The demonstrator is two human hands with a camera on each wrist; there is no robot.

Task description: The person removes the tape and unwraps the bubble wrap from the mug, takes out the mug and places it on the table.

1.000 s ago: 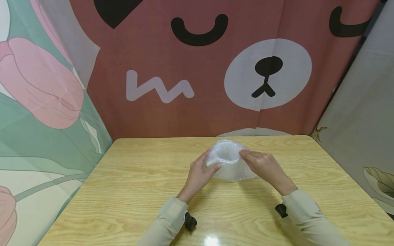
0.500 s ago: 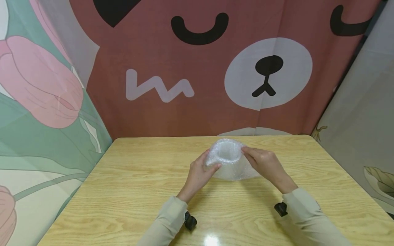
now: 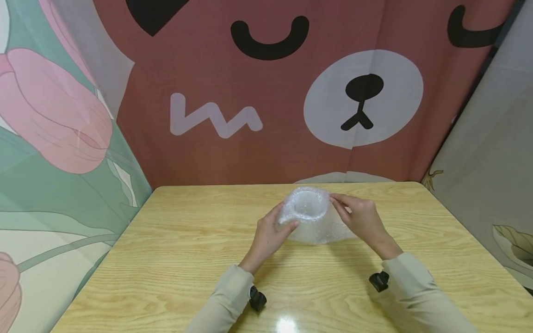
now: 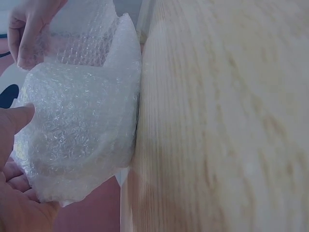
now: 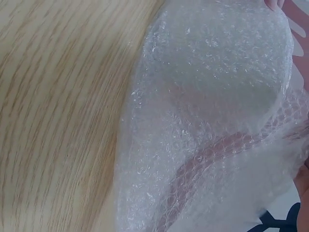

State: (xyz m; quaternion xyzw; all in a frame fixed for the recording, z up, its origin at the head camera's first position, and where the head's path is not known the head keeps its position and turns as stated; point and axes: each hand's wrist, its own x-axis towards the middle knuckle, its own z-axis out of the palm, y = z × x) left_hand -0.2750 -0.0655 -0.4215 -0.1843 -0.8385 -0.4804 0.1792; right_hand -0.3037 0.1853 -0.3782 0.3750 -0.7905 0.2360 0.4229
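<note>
A roll of clear bubble wrap (image 3: 318, 229) stands on end on the table, its round hollow opening facing up. My left hand (image 3: 269, 235) grips its left side, thumb in front and fingers behind. At the upper right of the roll, my right hand (image 3: 362, 219) pinches the top edge of a loose flap between thumb and fingers. In the left wrist view, the layered wrap (image 4: 82, 116) fills the space beside the left thumb. A single see-through layer of the flap (image 5: 231, 164) spreads away from the roll in the right wrist view.
The wood-grain table (image 3: 187, 259) extends around the roll, with its back edge close behind. A reddish-brown curtain (image 3: 216, 162) with a bear print hangs behind it. Patterned curtains flank both sides. Black wrist cameras (image 3: 257, 299) sit under both sleeves.
My right hand has drawn slightly right and up from the roll's rim, pulling the flap's edge outward. The left hand keeps its grip in the same place.
</note>
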